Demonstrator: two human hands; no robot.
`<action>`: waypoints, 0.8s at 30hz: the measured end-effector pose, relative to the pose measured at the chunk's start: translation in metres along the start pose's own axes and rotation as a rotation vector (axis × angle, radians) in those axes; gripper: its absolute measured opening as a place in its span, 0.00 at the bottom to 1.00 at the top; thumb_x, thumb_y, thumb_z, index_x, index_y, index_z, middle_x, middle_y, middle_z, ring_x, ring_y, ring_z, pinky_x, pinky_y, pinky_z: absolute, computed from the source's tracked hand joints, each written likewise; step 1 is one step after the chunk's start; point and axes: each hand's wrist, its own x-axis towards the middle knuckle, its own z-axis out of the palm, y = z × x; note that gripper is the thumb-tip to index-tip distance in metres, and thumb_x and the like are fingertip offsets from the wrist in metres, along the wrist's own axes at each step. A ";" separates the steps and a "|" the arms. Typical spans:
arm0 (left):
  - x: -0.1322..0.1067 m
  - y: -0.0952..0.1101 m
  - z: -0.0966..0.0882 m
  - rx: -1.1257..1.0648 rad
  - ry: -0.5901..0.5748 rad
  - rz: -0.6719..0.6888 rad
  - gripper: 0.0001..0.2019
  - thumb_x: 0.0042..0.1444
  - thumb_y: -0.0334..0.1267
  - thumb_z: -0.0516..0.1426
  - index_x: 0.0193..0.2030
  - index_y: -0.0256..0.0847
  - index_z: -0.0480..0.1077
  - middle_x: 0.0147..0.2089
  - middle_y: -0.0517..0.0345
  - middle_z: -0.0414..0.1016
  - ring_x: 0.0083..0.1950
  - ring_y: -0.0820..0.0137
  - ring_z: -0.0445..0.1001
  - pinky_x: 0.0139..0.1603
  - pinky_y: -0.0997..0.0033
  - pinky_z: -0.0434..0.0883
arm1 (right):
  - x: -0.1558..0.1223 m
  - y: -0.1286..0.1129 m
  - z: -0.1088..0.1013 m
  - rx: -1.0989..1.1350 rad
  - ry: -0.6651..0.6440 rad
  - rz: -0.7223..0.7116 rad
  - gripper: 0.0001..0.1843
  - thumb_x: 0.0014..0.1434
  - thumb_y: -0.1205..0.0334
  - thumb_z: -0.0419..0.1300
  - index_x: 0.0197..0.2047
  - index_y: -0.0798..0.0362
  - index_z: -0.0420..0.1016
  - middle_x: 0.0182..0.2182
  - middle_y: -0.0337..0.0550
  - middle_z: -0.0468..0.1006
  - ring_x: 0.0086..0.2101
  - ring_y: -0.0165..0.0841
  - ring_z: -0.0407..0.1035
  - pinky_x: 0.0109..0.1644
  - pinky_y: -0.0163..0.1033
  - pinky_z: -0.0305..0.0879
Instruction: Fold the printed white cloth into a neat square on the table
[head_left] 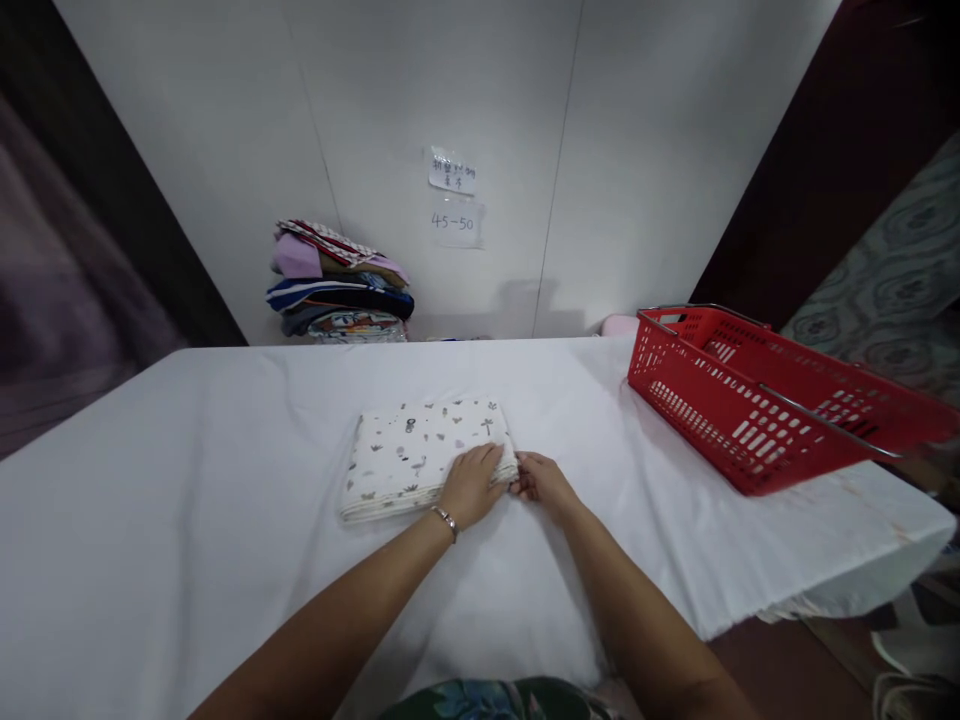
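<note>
A folded white cloth with small grey prints [416, 450] lies in the middle of the white table [187, 500]. My left hand [472, 482] rests flat on the cloth's near right corner, fingers stretched over it; a thin bracelet sits at the wrist. My right hand [541, 478] is at the cloth's right edge, with its fingers curled and pinching that edge. Both forearms reach in from the bottom of the view.
A red plastic basket [757, 400] with metal handles stands at the table's right side, partly over the edge. A stack of folded clothes [337, 285] sits against the white wall behind the table. Two paper notes [454, 200] hang on the wall.
</note>
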 end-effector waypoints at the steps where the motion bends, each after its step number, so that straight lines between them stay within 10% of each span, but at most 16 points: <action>1: 0.001 0.001 -0.001 0.000 0.009 -0.008 0.25 0.51 0.38 0.56 0.57 0.42 0.60 0.58 0.50 0.64 0.58 0.62 0.60 0.56 0.60 0.58 | 0.000 0.002 0.001 0.028 0.010 -0.019 0.16 0.53 0.53 0.57 0.41 0.55 0.70 0.27 0.40 0.74 0.20 0.25 0.68 0.18 0.27 0.59; 8: 0.008 0.006 -0.010 -0.080 0.015 -0.086 0.13 0.55 0.36 0.50 0.47 0.43 0.67 0.45 0.55 0.72 0.46 0.66 0.69 0.47 0.67 0.64 | 0.002 0.008 0.002 0.000 0.059 -0.128 0.21 0.50 0.57 0.60 0.46 0.55 0.67 0.26 0.39 0.74 0.25 0.30 0.71 0.18 0.29 0.63; 24: -0.005 0.019 0.012 -0.025 0.152 -0.145 0.23 0.52 0.34 0.53 0.56 0.41 0.60 0.54 0.51 0.68 0.54 0.64 0.67 0.54 0.62 0.62 | 0.003 0.009 0.004 0.008 0.007 -0.117 0.29 0.46 0.68 0.56 0.54 0.57 0.59 0.19 0.31 0.69 0.15 0.26 0.65 0.17 0.31 0.64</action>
